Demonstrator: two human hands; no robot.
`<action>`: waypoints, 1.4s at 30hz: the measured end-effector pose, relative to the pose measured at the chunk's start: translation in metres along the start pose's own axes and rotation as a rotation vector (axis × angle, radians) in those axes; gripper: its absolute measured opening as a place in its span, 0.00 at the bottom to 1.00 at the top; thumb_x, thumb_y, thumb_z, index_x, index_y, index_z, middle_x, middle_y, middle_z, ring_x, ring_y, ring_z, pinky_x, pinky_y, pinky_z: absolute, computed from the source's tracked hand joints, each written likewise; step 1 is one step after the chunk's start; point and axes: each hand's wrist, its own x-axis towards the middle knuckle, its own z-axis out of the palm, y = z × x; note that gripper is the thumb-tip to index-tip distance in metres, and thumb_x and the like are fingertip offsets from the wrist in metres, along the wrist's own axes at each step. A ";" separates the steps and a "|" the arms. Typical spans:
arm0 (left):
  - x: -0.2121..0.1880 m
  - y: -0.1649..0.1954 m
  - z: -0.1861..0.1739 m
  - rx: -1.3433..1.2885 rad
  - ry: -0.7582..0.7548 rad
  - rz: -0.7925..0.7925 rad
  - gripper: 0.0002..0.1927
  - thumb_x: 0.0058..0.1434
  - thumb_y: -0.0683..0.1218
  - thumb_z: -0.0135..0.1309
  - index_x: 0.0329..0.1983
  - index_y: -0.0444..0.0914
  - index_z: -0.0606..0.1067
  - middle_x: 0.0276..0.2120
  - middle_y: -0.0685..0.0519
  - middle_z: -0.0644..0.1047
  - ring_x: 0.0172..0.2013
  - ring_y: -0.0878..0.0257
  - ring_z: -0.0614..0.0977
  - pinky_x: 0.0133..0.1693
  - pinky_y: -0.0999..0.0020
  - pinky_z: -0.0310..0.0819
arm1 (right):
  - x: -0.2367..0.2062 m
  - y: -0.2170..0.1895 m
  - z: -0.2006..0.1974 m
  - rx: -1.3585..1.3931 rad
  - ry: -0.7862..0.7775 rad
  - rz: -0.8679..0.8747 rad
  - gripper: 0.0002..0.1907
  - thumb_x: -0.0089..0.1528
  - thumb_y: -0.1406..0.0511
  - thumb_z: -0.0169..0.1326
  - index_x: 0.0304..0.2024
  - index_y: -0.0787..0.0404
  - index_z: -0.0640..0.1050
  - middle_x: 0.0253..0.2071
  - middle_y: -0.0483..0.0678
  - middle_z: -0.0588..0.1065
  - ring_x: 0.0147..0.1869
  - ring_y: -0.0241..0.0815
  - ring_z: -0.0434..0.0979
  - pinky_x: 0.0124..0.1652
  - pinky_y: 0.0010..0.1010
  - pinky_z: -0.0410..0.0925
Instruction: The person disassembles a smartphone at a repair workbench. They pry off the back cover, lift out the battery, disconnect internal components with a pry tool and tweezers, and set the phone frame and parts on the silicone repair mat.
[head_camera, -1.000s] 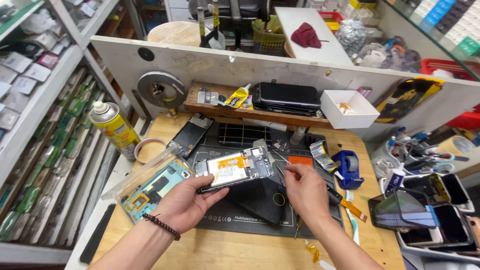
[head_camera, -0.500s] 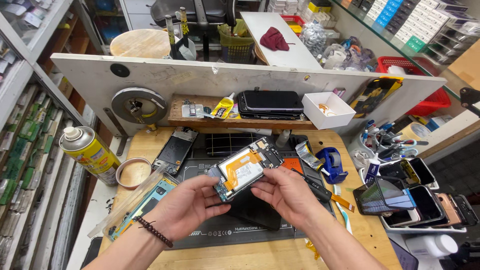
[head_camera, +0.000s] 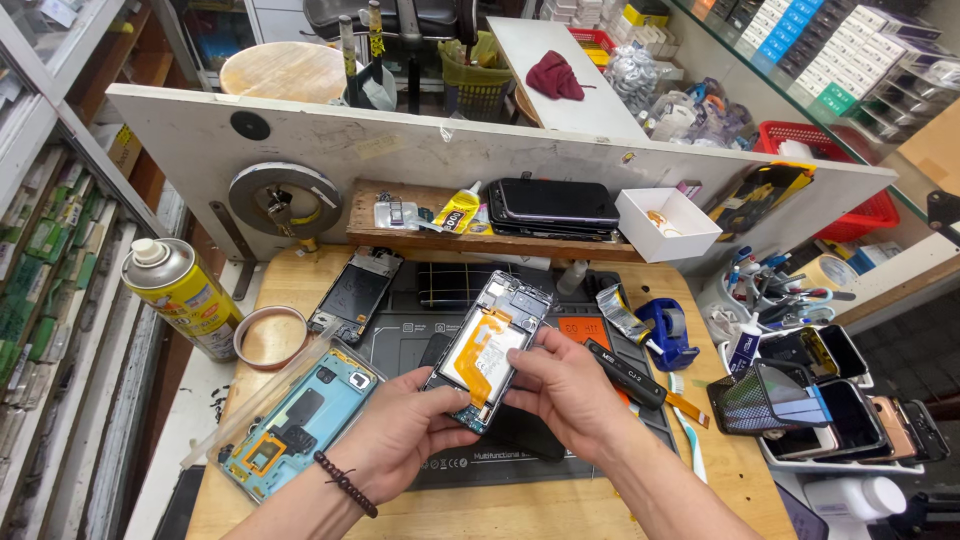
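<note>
Under my grip lies the dark work mat (head_camera: 420, 325), spread over the wooden bench (head_camera: 300, 285). Behind the grip, a wooden shelf (head_camera: 400, 235) carries a stack of black phones (head_camera: 553, 207) and a yellow glue tube (head_camera: 458, 212), with a white box (head_camera: 667, 224) at its right end. Left of the grip I see a pale blue back cover (head_camera: 300, 420), a yellow spray can (head_camera: 180, 292) and a roll of tape (head_camera: 270, 337). Both my hands grasp the opened phone (head_camera: 488, 347) just above the mat, tilted, its orange flex and white battery facing up. My left hand (head_camera: 400, 430) clasps its lower left edge; my right hand (head_camera: 570, 385) pinches the lower right edge. Just right of the grip rest a black screwdriver (head_camera: 625, 374) and a blue tape dispenser (head_camera: 668, 332).
</note>
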 end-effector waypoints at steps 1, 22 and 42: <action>0.000 0.000 0.001 0.005 0.006 0.016 0.13 0.58 0.38 0.56 0.48 0.33 0.75 0.37 0.48 0.82 0.36 0.61 0.85 0.38 0.66 0.83 | 0.001 0.000 -0.001 -0.008 -0.001 0.002 0.10 0.63 0.68 0.54 0.48 0.59 0.74 0.46 0.48 0.80 0.47 0.38 0.82 0.43 0.32 0.75; -0.010 -0.003 -0.006 0.048 0.020 0.037 0.16 0.59 0.40 0.58 0.51 0.36 0.75 0.39 0.50 0.82 0.36 0.62 0.85 0.36 0.66 0.83 | 0.009 0.007 0.001 -0.038 -0.078 0.041 0.10 0.63 0.67 0.54 0.47 0.57 0.74 0.42 0.45 0.81 0.43 0.35 0.81 0.37 0.28 0.75; 0.012 0.027 0.000 0.198 0.145 0.212 0.08 0.62 0.46 0.57 0.41 0.39 0.78 0.35 0.56 0.81 0.34 0.68 0.80 0.37 0.68 0.74 | 0.002 0.000 0.005 -0.374 -0.147 -0.038 0.17 0.63 0.67 0.55 0.55 0.56 0.77 0.42 0.40 0.82 0.42 0.29 0.80 0.38 0.25 0.72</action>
